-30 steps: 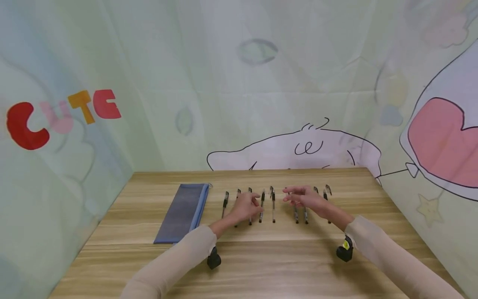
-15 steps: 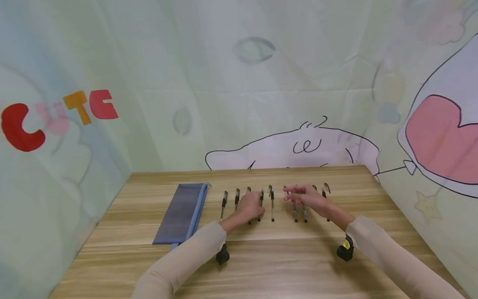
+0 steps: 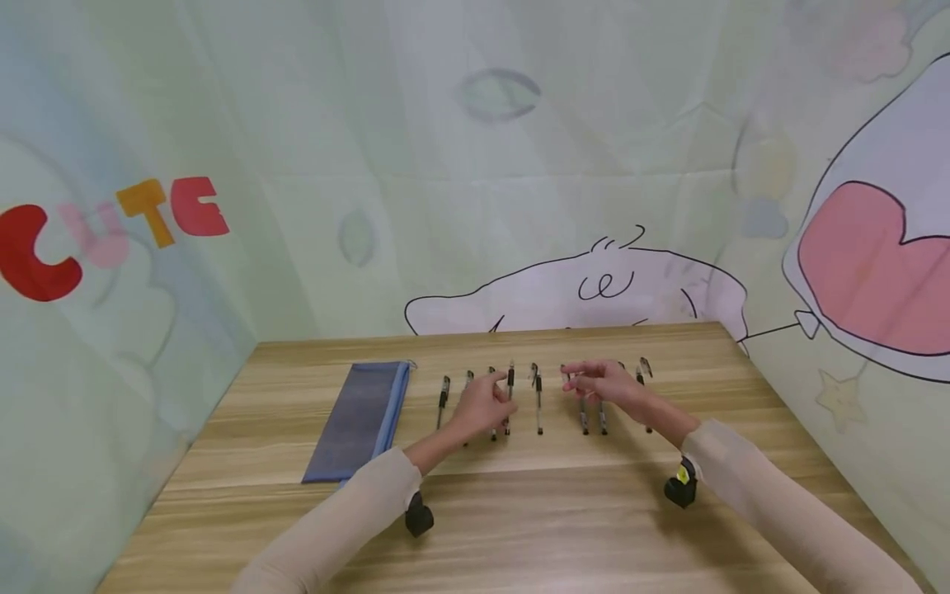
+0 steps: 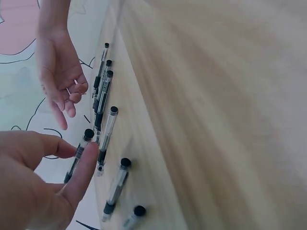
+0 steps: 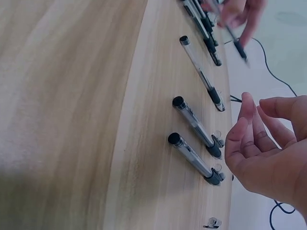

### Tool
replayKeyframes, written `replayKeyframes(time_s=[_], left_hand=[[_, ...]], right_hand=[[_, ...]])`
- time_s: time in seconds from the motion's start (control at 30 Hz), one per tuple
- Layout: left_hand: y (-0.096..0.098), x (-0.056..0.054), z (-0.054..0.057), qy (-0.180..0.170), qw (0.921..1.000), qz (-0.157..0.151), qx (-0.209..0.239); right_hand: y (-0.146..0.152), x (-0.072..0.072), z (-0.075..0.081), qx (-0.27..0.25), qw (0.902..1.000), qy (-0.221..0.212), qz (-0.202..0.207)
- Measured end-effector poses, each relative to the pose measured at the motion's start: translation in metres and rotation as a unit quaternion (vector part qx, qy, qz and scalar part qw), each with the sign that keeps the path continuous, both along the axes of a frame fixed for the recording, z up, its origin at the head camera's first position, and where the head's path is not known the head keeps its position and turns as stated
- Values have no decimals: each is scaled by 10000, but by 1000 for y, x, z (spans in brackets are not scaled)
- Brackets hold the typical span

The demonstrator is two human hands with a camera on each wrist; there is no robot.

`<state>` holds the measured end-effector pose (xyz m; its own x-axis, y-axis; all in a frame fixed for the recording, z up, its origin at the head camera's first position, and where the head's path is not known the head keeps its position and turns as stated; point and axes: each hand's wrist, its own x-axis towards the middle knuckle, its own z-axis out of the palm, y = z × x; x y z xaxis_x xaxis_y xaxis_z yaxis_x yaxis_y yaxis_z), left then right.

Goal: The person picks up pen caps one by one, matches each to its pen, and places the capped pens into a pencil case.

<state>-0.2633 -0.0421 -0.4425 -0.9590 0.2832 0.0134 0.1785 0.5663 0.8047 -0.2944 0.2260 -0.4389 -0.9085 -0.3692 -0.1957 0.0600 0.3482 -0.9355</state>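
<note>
My left hand (image 3: 481, 406) pinches a clear-barrelled pen (image 3: 510, 378) with a black grip between thumb and fingers. The left wrist view shows the same pen (image 4: 82, 149) held above the table, black end up; in the right wrist view it is blurred. My right hand (image 3: 610, 388) hovers over the right part of the row, its fingers loosely bent and nothing between them in the right wrist view. Between the hands lies an uncapped pen (image 3: 539, 404), with a separate cap (image 3: 533, 374) beyond its tip. Two pens (image 5: 194, 122) lie close to the right hand.
A blue-edged mesh zip pouch (image 3: 355, 422) lies flat to the left of the row. Another pen (image 3: 443, 400) lies nearest the pouch, and a loose cap (image 3: 646, 366) sits at the far right. A printed curtain (image 3: 334, 165) hangs behind the wooden table (image 3: 564, 528).
My left hand reached right to a pen in the row, took hold of it and drew it slightly left and up. The right hand has stayed nearly in place.
</note>
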Motion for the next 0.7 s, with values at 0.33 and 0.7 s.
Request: replayKeyframes(time_s=[0.33, 0.7], left_hand=[[-24, 15, -2, -1012, 9857, 563, 1228], [-30, 20, -5, -1362, 9721, 752, 1754]], right_hand=[[-6, -18, -1, 193, 9994, 232, -188], [-20, -37, -2, 467, 9978, 430, -198]])
